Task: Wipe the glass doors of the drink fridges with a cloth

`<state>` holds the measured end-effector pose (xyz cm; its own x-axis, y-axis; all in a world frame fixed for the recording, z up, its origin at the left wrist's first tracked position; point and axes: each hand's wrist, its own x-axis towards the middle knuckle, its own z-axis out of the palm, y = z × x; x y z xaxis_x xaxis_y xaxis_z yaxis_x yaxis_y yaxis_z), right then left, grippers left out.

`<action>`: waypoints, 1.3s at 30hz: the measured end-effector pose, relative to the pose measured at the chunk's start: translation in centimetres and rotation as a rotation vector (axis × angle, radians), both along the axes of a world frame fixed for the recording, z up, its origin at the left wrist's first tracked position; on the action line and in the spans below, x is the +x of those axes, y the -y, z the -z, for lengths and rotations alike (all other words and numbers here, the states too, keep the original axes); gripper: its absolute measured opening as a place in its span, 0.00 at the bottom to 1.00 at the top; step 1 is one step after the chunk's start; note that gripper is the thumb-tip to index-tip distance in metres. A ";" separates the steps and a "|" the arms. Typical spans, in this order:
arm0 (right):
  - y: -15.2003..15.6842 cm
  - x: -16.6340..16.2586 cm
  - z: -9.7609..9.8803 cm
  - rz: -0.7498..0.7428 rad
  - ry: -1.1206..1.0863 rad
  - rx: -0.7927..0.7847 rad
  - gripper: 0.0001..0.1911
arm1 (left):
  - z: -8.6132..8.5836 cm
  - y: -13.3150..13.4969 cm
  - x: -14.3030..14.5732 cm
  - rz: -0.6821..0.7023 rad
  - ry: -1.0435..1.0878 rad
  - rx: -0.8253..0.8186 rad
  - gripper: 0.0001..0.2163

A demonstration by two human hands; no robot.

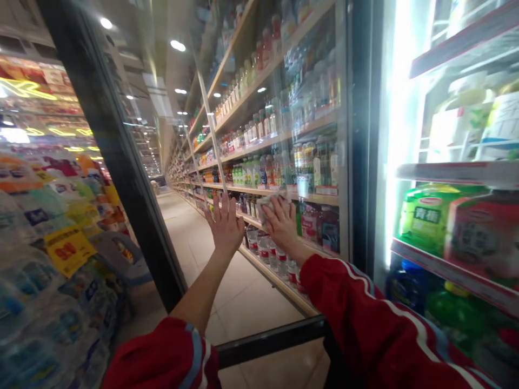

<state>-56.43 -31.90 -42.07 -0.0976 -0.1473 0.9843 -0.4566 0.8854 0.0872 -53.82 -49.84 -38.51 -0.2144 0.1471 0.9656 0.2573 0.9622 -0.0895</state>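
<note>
A glass cooler door [308, 162] stands swung open in front of me, black-framed. My left hand [224, 224] lies flat on the glass with its fingers spread and holds nothing. My right hand [281, 221] presses a crumpled pale cloth [268, 204] against the glass a little to the right of the left hand. Both arms wear red sleeves with striped trim. Through the pane I see a shop aisle with shelves of bottles.
The lit cooler interior [458, 173] is at the right, with green and red drink bottles on its shelves. Stacked packs of bottled water [44, 302] with a yellow price tag stand at the left. A tiled aisle floor [243, 292] runs ahead past long shelves.
</note>
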 end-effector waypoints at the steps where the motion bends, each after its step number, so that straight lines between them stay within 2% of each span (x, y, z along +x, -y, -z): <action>1: -0.3 0.0 0.1 -0.003 0.004 0.001 0.21 | 0.1 0.1 0.0 0.001 0.002 -0.001 0.25; 3: -1.5 -0.3 0.1 0.014 0.010 -0.045 0.22 | 0.2 0.1 0.1 0.004 0.007 -0.005 0.25; 6: -3.5 -0.9 -0.2 0.085 0.004 -0.251 0.22 | 0.4 0.0 0.1 0.007 0.009 -0.007 0.25; 8: -3.6 -1.0 -0.1 0.117 -0.006 -0.330 0.22 | 0.5 -0.2 0.1 0.000 0.009 0.006 0.25; 14: 0.8 0.6 1.1 0.023 0.025 -0.087 0.21 | 1.0 -0.7 0.4 -0.023 0.002 0.015 0.24; 16: 0.9 0.8 1.0 0.010 0.048 -0.046 0.21 | 1.3 -0.6 0.5 -0.025 0.001 -0.009 0.24; 19: -1.1 0.1 0.3 0.023 0.059 -0.099 0.22 | 1.7 -0.4 0.6 -0.025 0.012 -0.028 0.25; 23: -4.3 -1.1 -1.1 0.056 0.030 -0.299 0.24 | 1.9 -0.4 0.5 -0.026 0.024 -0.013 0.24; 26: -4.0 -1.0 -1.4 0.045 0.012 -0.312 0.24 | 2.0 -0.5 0.5 -0.037 0.005 -0.014 0.23; 29: -1.9 -0.4 -1.0 -0.031 0.018 -0.215 0.24 | 2.0 -1.1 0.8 -0.021 -0.033 -0.047 0.23; 31: -0.4 0.1 -0.7 -0.117 0.030 -0.180 0.24 | 2.0 -1.9 0.9 0.041 -0.055 -0.117 0.22; 35: 1.0 1.1 -0.7 -0.335 0.061 -0.182 0.28 | 2.1 -4.1 0.5 0.169 -0.071 -0.280 0.21; 39: 1.0 2.3 -1.0 -0.534 0.114 -0.238 0.29 | 1.8 -6.0 -0.6 0.140 -0.047 -0.316 0.21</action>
<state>-54.15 -32.95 -41.09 -0.1784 0.0187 0.9838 -0.8386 0.5201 -0.1619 -54.41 -43.89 -40.29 -0.1275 0.4648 0.8762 0.3733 0.8409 -0.3918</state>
